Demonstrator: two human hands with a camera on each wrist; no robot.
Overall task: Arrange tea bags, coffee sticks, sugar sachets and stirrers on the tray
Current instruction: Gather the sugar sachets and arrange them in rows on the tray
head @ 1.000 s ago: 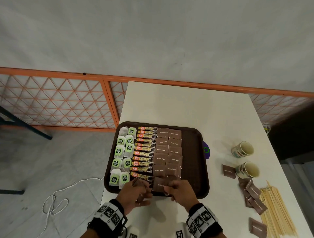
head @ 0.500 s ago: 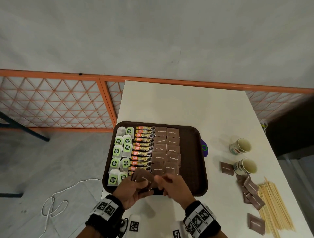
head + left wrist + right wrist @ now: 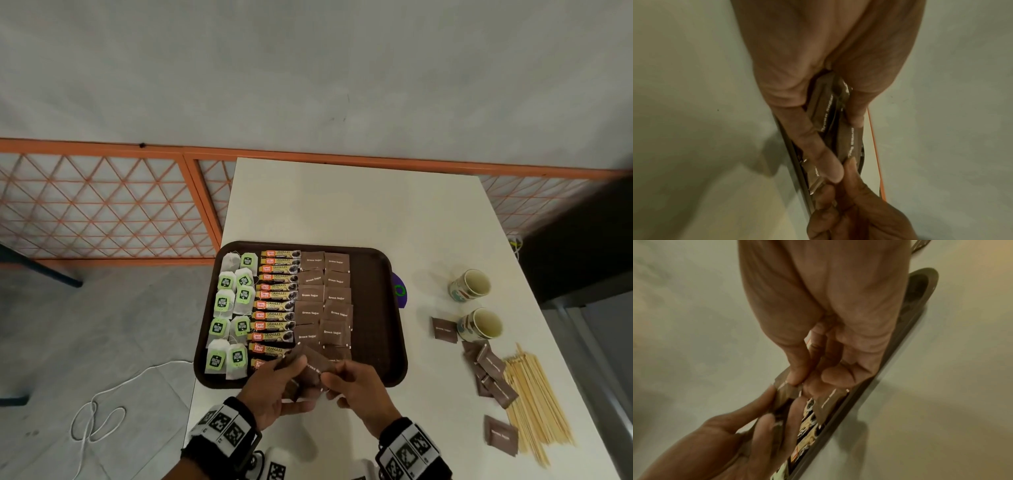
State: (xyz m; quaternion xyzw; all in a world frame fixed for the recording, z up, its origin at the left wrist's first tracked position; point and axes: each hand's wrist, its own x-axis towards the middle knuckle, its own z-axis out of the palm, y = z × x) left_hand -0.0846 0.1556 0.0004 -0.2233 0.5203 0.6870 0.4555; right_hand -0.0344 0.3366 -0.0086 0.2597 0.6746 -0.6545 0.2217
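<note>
brown sugar sachets (image 3: 313,371) pinched between both hands (image 3: 308,390) over the tray's (image 3: 387,342) near edge

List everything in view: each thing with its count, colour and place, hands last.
tray: one, dark brown, on the table's near left part
tea bags: about ten, white with green tags, tray's left columns
coffee sticks: about twelve, gold and orange, column beside the tea bags
sugar sachets on tray: about twelve, brown, two columns right of the coffee sticks
loose sugar sachets: several, brown, on the table right of the tray
stirrers: a pile, pale wood, table's near right edge
cups: two, patterned, right of the tray
table: one, white
cable: one, white, on the floor
left hand: holds a fan of brown sachets
right hand: pinches one sachet from that fan
</note>
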